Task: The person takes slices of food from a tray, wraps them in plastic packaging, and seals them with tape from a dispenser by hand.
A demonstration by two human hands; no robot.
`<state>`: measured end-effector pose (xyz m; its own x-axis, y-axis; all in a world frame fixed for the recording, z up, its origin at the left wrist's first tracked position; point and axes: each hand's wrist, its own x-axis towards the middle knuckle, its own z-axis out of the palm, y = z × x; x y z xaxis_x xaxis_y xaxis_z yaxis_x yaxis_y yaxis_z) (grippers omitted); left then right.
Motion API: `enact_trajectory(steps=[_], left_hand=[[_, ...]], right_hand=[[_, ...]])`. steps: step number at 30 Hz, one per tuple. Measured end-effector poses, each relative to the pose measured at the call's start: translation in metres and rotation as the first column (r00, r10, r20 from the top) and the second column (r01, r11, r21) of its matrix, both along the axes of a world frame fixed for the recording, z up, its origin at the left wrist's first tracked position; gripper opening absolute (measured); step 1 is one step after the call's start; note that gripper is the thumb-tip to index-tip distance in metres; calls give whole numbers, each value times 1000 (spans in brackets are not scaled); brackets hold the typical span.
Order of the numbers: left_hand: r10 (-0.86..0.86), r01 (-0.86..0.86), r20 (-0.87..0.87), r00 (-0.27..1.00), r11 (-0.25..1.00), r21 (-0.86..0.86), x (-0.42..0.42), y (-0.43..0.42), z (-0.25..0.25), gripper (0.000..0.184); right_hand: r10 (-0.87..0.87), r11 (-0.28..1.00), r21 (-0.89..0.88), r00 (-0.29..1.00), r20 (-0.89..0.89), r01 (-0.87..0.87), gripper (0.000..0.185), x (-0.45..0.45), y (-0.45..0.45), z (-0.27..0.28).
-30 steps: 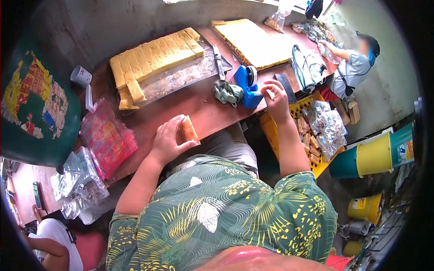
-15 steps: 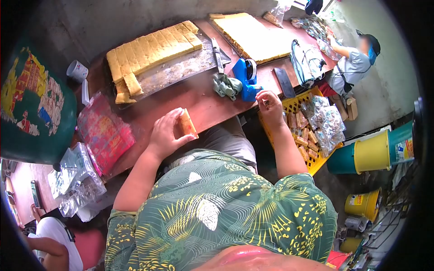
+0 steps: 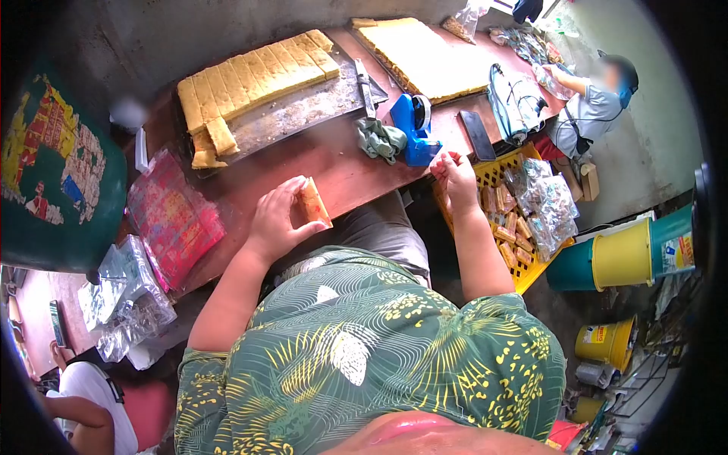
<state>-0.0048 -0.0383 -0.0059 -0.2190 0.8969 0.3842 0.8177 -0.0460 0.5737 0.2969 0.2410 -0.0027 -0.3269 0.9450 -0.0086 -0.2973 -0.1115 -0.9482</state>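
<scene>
My left hand (image 3: 274,218) is closed around a wrapped cake slice (image 3: 315,203), held upright over the front edge of the table. Thumb and fingers grip it from its left side. My right hand (image 3: 456,182) is raised beside the blue tape dispenser (image 3: 415,136), its fingertips pinched close to the cutting end. Whatever lies between those fingertips is too small to make out. A grey-green cloth (image 3: 381,141) lies left of the dispenser. Under my right forearm, a yellow crate (image 3: 531,284) holds several wrapped slices (image 3: 522,241) and clear plastic bags (image 3: 547,205).
A tray (image 3: 318,102) bears sliced yellow cake (image 3: 254,80); another cake slab (image 3: 428,57) lies beside it. A dark phone (image 3: 476,136) rests near the crate. Pink plastic (image 3: 174,220) lies at left. One person (image 3: 591,114) works at far right; another (image 3: 95,402) sits lower left.
My right hand has turned slightly, its fingertips now pinched at the dispenser's end. My left hand and the wrapped slice have hardly moved.
</scene>
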Motion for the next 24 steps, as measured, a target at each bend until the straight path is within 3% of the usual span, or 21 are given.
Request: enact_trajectory(steps=[3, 6, 12, 19, 24], left_hand=[[9, -9, -10, 1000, 1000, -3, 0, -1, -2, 92], [9, -9, -1, 1000, 1000, -2, 1, -1, -1, 92], [7, -7, 8, 1000, 1000, -4, 0, -1, -3, 91], [1, -1, -5, 1000, 1000, -1, -2, 0, -4, 91], [-1, 1, 9, 1000, 1000, -12, -2, 0, -6, 91]], right_hand=[[51, 995, -86, 999, 17, -50, 21, -3, 1, 6], [70, 993, -105, 985, 159, -53, 19, -4, 5, 9], [108, 968, -251, 937, 331, -23, 38, -2, 18, 16], [75, 982, -186, 872, 483, 19, 51, -11, 28, 28], [106, 993, -99, 830, 547, -61, 36, -8, 33, 33]])
